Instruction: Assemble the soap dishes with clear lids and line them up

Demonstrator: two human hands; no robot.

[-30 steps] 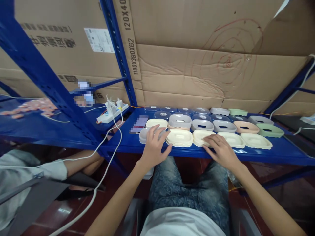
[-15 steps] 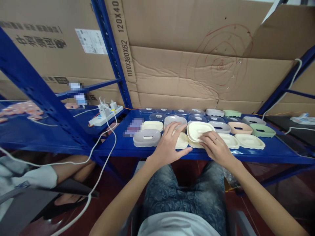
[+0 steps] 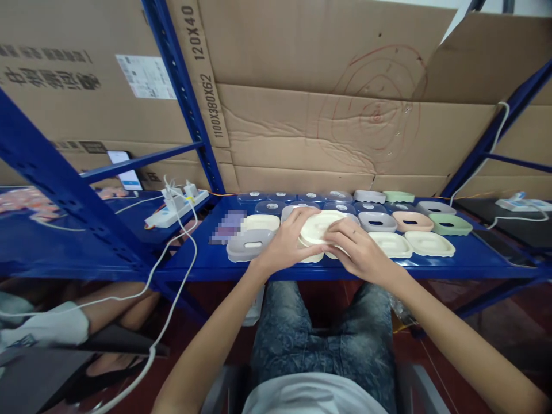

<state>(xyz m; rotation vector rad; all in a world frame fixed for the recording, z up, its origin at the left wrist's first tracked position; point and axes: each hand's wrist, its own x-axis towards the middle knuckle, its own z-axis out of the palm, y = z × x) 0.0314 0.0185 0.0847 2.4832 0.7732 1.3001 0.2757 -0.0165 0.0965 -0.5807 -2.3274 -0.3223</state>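
A tall cardboard sheet (image 3: 276, 115) closed off the back of the blue table (image 3: 457, 269), so anything nudged backward would likely only crowd its neighbours, whereas a piece slipping over the near edge could drop toward the floor. A white cable (image 3: 150, 352) looped down from a power strip (image 3: 157, 219) at the left; given its slack, a left elbow swinging wide might snag it. Over the table's near side, the left hand (image 3: 282, 238) curved its fingers around the left side of the cream dish (image 3: 317, 226), thumb along the near rim, while the right hand (image 3: 357, 247) gripped the right side with bent fingers. The cream dish was above other cream pieces (image 3: 313, 258); whether it touched them could not be told. An uneven hold could tip it or drag those beneath. Just left sat a gray dish (image 3: 250, 244), close enough for the left wrist to bump; two cream trays (image 3: 391, 245) hemmed in the other side, with a peach dish (image 3: 413, 221) and a green dish (image 3: 451, 224) behind. A thin ring (image 3: 354, 232) on the right hand might scrape a rim.
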